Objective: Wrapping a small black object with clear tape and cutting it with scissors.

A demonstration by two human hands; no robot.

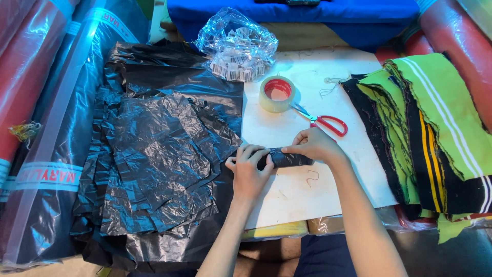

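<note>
Step in hand, by look: rolling black plastic bundle (281, 158) tight on white counter (307, 190). Left hand (247, 172) cups one end, fingers curled; right hand (313, 145) pinches other end. Crinkled glossy black bags (159, 149) stacked left. Tape roll (277, 94), red scissors (325, 122) just behind; securing would need tape.

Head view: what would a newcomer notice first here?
First, the two hands at the centre: the left hand and right hand both grip a small black roll on the white board. To the left lies a big pile of black plastic sheets. On the right is a stack of green and black fabric; red scissors and a tape roll lie behind the hands.
</note>
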